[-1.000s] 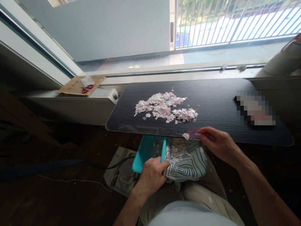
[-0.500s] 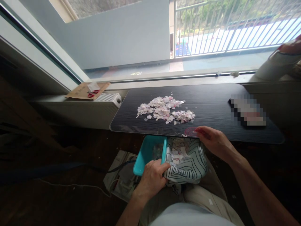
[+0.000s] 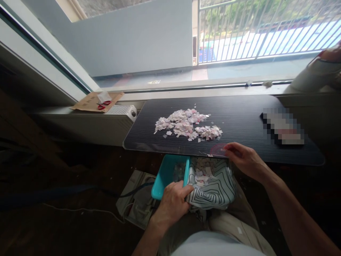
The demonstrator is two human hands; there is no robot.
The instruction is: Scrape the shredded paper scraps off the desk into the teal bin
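Note:
My left hand (image 3: pixel 174 199) is closed at the spot where a turquoise plastic tub (image 3: pixel 157 183) meets a white cloth bag with black line patterns (image 3: pixel 213 195). Its thumb presses on the cloth's edge. Paper scraps (image 3: pixel 204 174) lie inside the opened cloth, under the table's front edge. At that edge my right hand (image 3: pixel 243 156) has its fingertips pinched together; whatever they hold is too small to make out. Beside those fingertips is a faint pink round mark or thin piece (image 3: pixel 217 149). A loose pile of cut paper pieces (image 3: pixel 183 122) covers the table's middle.
The dark table (image 3: pixel 237 117) stands by the window. A blurred-out dark flat object (image 3: pixel 283 128) lies on its right. Red-handled scissors (image 3: pixel 103 104) rest on a brown paper envelope (image 3: pixel 90 101) at left. A pale box-like object (image 3: pixel 138 199) sits on the floor, near a cable (image 3: pixel 87 210).
Almost nothing has moved. My right hand has shifted very slightly right along the table edge, and the view has tilted a little. My left hand keeps its grip.

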